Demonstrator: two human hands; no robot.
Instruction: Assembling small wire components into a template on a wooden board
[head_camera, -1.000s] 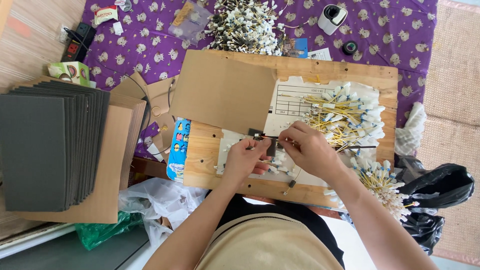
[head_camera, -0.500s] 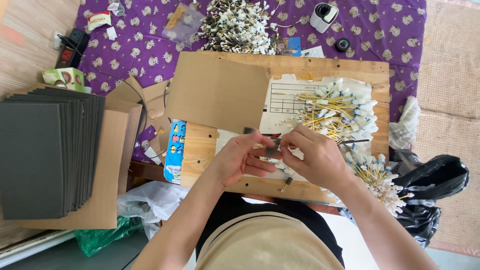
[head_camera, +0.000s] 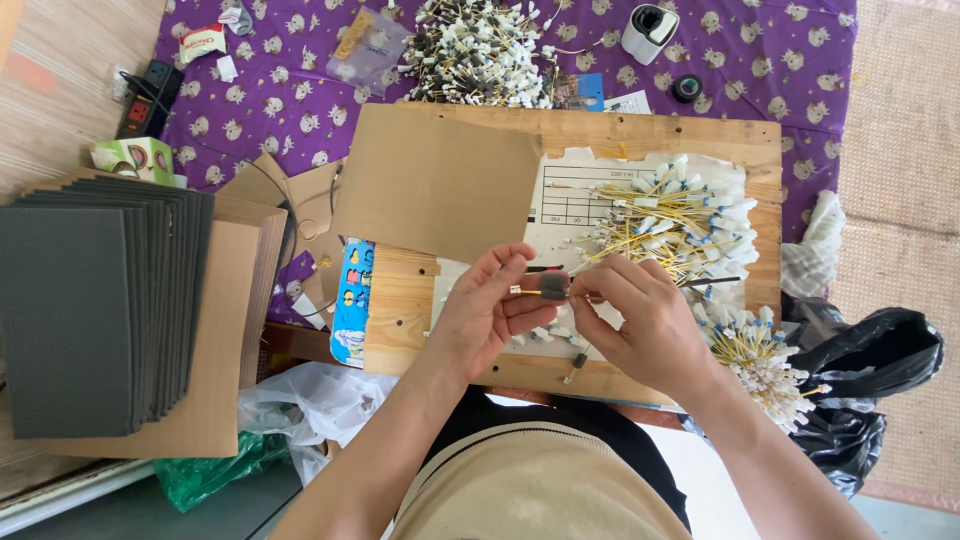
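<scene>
Both hands pinch one small yellow wire lead (head_camera: 530, 291): left hand (head_camera: 490, 310) grasping its dark sleeve, right hand (head_camera: 640, 320) its tail, above the wooden bench (head_camera: 400, 320). Light, limp, thin; best gripped at the connector. Yellow wire bundle (head_camera: 670, 220) lies beyond.

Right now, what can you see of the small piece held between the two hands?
The small piece is a short dark grey sleeve on a thin yellow wire, lying roughly level above the wooden board. The left hand pinches one side, the right hand the other. Finer detail is too small to tell.
</scene>
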